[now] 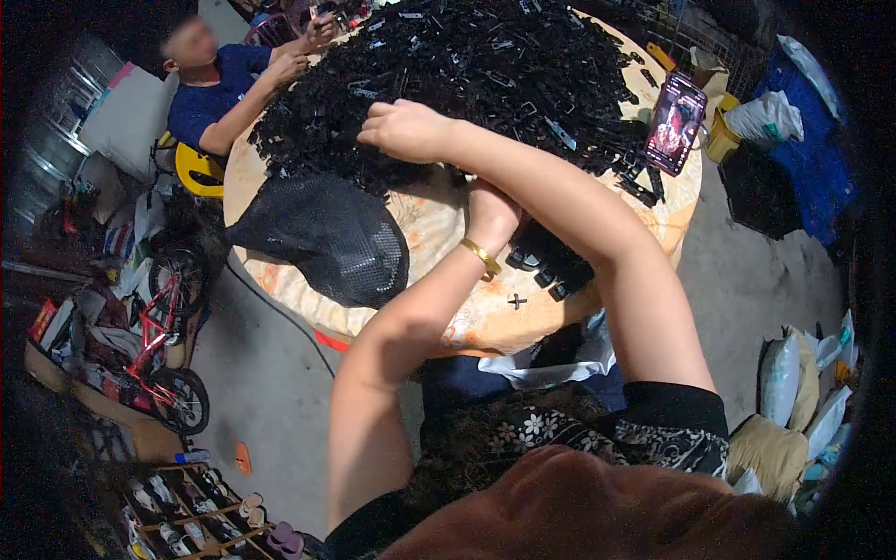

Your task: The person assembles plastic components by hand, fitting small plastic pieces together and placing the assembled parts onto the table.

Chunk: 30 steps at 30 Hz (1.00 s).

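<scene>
A big heap of small black plastic parts, which look like clips or buckles (485, 70), covers the far part of a round table (481, 322) with a pale patterned cover. Reaching across to the left, my right hand (406, 133) is closed over the heap's near edge; what its fingers hold is hidden. My left hand (495, 217), with a gold bracelet at the wrist, lies lower, beneath my right forearm. That forearm hides its fingers. Close by are several larger black pieces (546, 271) and one small black cross-shaped part (517, 301).
A black mesh bag (331, 247) lies at the table's left edge. On the right stands a phone (676, 126) with a lit screen. Another person (215, 98) sits far left, hands by the heap. A red bicycle (154, 341) and stuffed sacks (775, 439) stand on the floor.
</scene>
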Each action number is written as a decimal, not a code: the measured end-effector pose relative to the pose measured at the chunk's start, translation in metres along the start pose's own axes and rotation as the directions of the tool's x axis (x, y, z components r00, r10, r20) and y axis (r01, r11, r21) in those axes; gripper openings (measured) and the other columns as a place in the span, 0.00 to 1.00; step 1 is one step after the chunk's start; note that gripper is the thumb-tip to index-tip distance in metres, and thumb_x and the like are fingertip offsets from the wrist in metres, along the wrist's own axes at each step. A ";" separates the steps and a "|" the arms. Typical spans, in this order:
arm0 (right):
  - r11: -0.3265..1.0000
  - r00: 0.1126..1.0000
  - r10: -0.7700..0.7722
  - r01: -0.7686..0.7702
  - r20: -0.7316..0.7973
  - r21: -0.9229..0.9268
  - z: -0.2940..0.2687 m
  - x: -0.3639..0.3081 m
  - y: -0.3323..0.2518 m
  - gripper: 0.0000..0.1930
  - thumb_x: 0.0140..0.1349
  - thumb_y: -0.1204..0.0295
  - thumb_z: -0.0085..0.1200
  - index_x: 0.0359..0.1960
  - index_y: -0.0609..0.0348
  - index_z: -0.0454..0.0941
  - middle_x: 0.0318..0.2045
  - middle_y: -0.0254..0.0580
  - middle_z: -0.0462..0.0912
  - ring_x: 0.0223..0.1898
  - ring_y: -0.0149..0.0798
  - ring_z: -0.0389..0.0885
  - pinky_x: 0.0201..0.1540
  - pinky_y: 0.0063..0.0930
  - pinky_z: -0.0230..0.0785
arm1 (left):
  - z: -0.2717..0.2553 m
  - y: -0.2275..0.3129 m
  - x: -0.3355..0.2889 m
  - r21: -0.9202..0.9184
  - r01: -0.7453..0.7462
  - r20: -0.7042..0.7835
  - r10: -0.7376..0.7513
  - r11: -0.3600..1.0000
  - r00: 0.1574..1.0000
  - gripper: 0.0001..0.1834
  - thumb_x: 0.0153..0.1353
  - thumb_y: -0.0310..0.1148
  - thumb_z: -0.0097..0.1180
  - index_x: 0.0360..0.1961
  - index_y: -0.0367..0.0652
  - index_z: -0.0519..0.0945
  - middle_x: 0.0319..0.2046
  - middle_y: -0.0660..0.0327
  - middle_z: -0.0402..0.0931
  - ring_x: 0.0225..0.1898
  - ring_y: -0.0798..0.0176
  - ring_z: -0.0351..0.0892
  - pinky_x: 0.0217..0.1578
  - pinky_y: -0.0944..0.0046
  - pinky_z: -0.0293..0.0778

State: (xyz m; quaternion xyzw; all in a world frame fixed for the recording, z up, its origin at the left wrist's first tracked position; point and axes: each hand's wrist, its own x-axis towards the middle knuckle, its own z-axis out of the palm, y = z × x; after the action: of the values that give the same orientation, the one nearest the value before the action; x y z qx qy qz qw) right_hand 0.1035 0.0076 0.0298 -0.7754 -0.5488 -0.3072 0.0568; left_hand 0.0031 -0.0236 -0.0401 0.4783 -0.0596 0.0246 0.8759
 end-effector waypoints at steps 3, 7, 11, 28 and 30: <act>0.983 0.958 0.061 -0.008 0.282 -0.184 0.008 0.010 -0.003 0.07 0.47 0.71 0.48 0.28 0.53 0.76 0.26 0.31 0.75 0.39 0.35 0.70 0.38 0.31 0.64 | -0.012 -0.006 0.001 -0.263 0.078 0.016 -0.077 0.962 0.997 0.12 0.63 0.35 0.35 0.38 0.42 0.70 0.35 0.61 0.71 0.38 0.64 0.71 0.40 0.66 0.68; 0.987 0.979 0.048 -0.017 0.198 -0.158 0.006 0.002 0.002 0.04 0.45 0.71 0.48 0.21 0.52 0.75 0.24 0.30 0.75 0.38 0.35 0.69 0.39 0.32 0.61 | -0.021 0.001 0.003 0.649 0.083 -0.068 -0.050 0.756 0.996 0.14 0.57 0.36 0.45 0.36 0.37 0.75 0.35 0.54 0.76 0.36 0.62 0.74 0.39 0.62 0.69; 0.954 0.953 0.295 -0.290 -0.067 0.077 -0.024 -0.027 0.015 0.09 0.43 0.71 0.54 0.29 0.56 0.72 0.28 0.41 0.76 0.31 0.46 0.76 0.33 0.38 0.69 | -0.012 0.015 -0.007 0.749 -0.160 0.036 0.202 0.643 0.979 0.11 0.49 0.28 0.52 0.34 0.36 0.76 0.31 0.49 0.77 0.31 0.57 0.78 0.34 0.61 0.71; 0.820 0.881 0.437 -0.305 -0.184 0.485 -0.086 -0.168 -0.009 0.15 0.47 0.79 0.55 0.40 0.63 0.75 0.37 0.47 0.77 0.39 0.43 0.77 0.41 0.28 0.70 | 0.001 0.041 -0.007 0.223 0.156 0.018 -0.164 0.962 0.986 0.13 0.61 0.23 0.39 0.46 0.29 0.67 0.35 0.53 0.72 0.35 0.63 0.77 0.38 0.70 0.77; 0.716 0.822 0.557 -0.407 -0.114 0.567 -0.098 -0.168 -0.012 0.14 0.46 0.76 0.57 0.38 0.59 0.76 0.37 0.44 0.78 0.39 0.44 0.77 0.41 0.30 0.70 | -0.002 0.044 -0.007 0.243 0.177 0.001 -0.183 0.954 0.983 0.16 0.62 0.24 0.37 0.50 0.28 0.64 0.38 0.50 0.71 0.38 0.60 0.76 0.40 0.69 0.76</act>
State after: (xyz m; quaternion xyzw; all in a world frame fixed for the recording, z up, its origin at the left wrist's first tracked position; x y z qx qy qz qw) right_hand 0.0168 -0.1663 0.0154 -0.7962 -0.3733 -0.2269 0.4186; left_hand -0.0076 0.0018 -0.0056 0.5852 -0.0228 -0.0539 0.8088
